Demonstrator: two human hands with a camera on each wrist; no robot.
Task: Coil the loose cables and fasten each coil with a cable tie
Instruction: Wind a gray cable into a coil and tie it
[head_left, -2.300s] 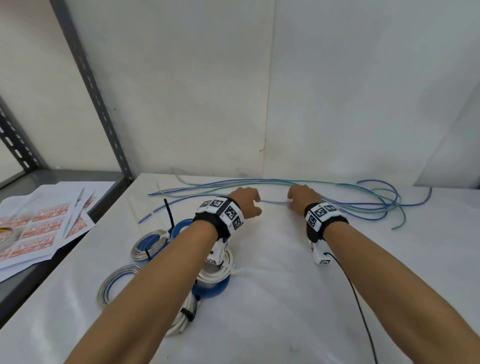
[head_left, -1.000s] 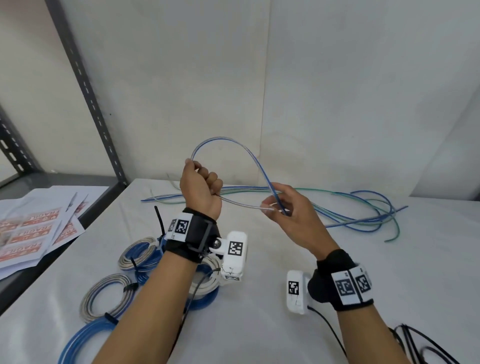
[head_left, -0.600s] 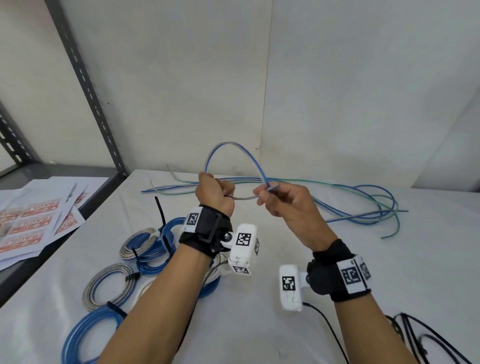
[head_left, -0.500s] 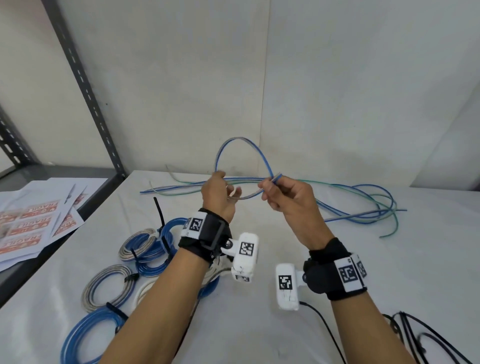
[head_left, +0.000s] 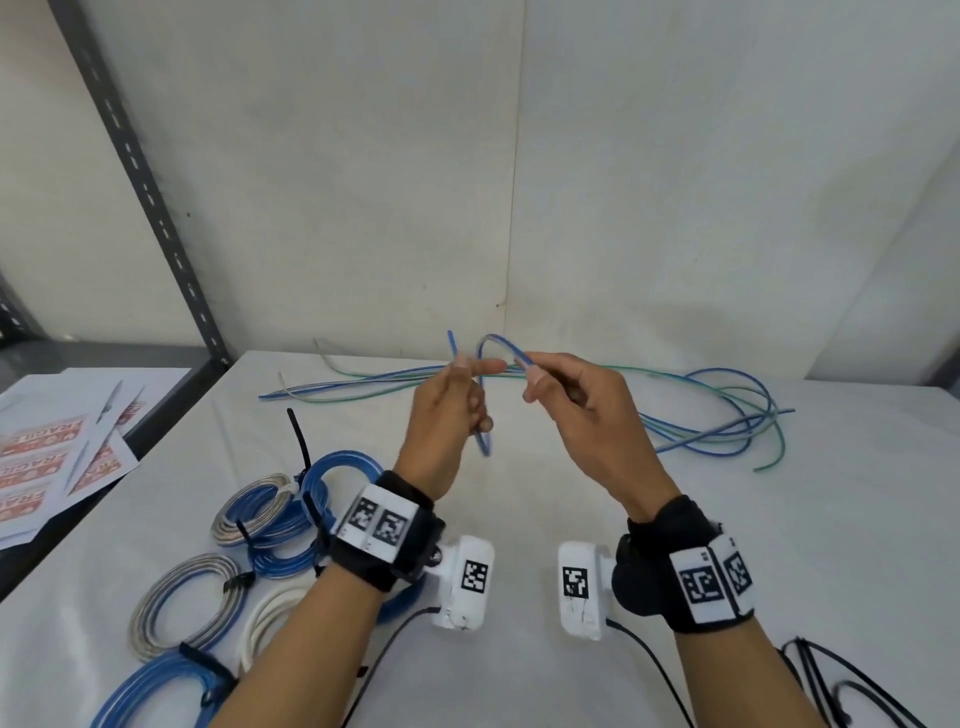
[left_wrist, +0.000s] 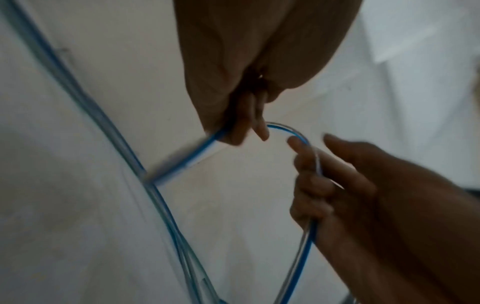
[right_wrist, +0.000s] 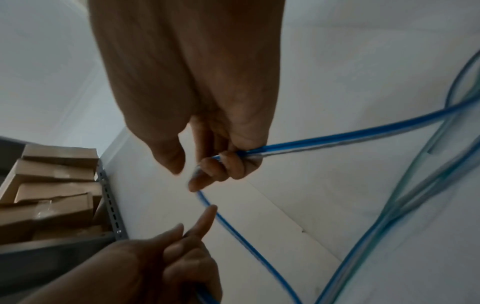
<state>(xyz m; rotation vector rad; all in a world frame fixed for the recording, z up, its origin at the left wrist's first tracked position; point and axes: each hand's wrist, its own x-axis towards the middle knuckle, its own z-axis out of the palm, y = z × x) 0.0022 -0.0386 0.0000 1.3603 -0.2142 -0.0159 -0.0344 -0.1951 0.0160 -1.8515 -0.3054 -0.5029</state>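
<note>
- White cloth-covered desk (head_left: 675, 571) set against a pale wall; both hands raised above it near its far middle.
- Left hand (head_left: 447, 415): fingers curled round a blue cable (head_left: 483, 415), which runs down through the fist and shows below it; one short end sticks up above the knuckles.
- Right hand (head_left: 582, 410): thumb and fingers pinching the same blue cable just right of the left hand; a small arch of cable bridges the two hands.
- From the right hand the blue cable trails off to the right, toward the loose cables (head_left: 717, 415) lying along the far side of the desk: blue, green and pale strands, looped at their right end.
- Both wrists carry black bands with square printed markers and a white camera unit on the inner side.
- Finished coils (head_left: 270, 514) lie on the desk left of the left forearm: blue, silver-grey and white rings, each bound with a black cable tie; one tie tail (head_left: 298, 436) stands upright.
- Spare black cable ties (head_left: 841, 691) at the near right corner of the desk.
- Printed sheets (head_left: 47, 467) with red lettering lie on a grey shelf left of the desk; a slotted grey metal upright (head_left: 150, 202) rises behind them.
- Cardboard boxes (right_wrist: 52, 185) appear in the right wrist view beside the metal upright.
</note>
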